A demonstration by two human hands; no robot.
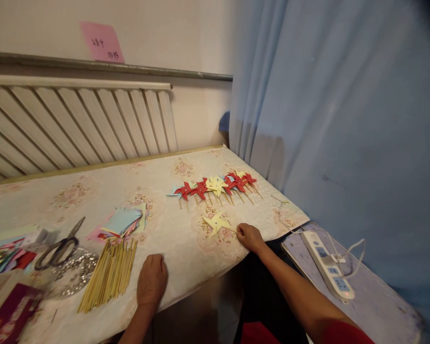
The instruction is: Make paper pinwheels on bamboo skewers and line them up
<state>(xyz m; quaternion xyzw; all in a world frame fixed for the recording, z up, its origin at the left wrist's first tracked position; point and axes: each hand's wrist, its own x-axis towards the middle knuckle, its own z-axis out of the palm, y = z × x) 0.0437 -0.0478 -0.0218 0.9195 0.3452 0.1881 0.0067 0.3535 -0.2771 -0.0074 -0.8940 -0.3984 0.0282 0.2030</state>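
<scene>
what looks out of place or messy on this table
Little stands out. One yellow pinwheel lies apart from the row of pinwheels, its stick at the right hand. The paper squares are fanned unevenly, and the scissors lie across loose silver bits.

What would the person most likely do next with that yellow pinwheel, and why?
Probably slide the yellow pinwheel, held by its stick in the right hand, up to the row of finished pinwheels. It lies apart from that row; the left hand rests by the sticks.
</scene>
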